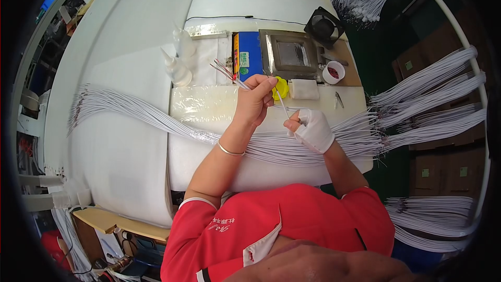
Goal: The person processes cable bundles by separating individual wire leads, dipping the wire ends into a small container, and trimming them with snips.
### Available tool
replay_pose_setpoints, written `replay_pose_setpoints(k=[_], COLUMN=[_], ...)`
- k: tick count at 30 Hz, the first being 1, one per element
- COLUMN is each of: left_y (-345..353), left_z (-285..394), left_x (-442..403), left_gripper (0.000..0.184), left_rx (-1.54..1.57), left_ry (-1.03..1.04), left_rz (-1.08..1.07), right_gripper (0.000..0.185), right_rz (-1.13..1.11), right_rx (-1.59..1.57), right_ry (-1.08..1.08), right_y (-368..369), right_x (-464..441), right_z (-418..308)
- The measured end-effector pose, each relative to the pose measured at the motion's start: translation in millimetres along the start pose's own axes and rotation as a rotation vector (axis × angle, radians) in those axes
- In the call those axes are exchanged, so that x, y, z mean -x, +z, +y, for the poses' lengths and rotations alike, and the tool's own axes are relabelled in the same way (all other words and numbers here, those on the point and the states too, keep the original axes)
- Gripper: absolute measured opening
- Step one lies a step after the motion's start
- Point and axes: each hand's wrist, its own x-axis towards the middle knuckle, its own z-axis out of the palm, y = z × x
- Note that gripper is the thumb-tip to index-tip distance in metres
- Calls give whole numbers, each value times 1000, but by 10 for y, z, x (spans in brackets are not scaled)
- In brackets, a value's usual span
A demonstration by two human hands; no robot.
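My left hand (pixel 254 99) is closed in a pinch over the middle of the table. White cables with bared reddish wire ends (pixel 224 70) stick out to its left. A thin white cable (pixel 282 104) runs from its fingers down to my right hand (pixel 313 130). That hand wears a white covering with bare fingertips, and its fingers are closed around the cable's lower part. Beneath both forearms a long bundle of white cables (pixel 203 134) lies across the table. Just behind my left fingers is a yellow round object (pixel 281 89), partly hidden.
Squeeze bottles (pixel 179 73) stand at the left. Behind my hands are a blue box (pixel 247 55), a grey device (pixel 290 52), a black fan (pixel 324 26), a white cup (pixel 333 72) of red bits, a folded cloth (pixel 304 90) and small tweezers (pixel 339 100). Cable bundles (pixel 433 99) hang on a rail at right.
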Motion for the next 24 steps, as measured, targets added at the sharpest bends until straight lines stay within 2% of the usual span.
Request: replay_pose_setpoints(k=[4, 12, 20, 24], left_y=[-18, 7, 53, 92], left_z=[-7, -20, -41, -64], left_x=[-5, 6, 49, 65], left_gripper=[6, 9, 14, 14], left_rx=[4, -29, -165, -203], left_ry=[-4, -7, 42, 68], left_rz=[-21, -99, -37, -29], right_gripper=[16, 15, 13, 13], right_rz=[56, 110, 149, 168], right_rx=[35, -8, 18, -27], right_ry=[-83, -66, -166, -142], right_y=[16, 23, 49, 84], right_x=[-9, 40, 111, 151], right_z=[46, 83, 104, 208])
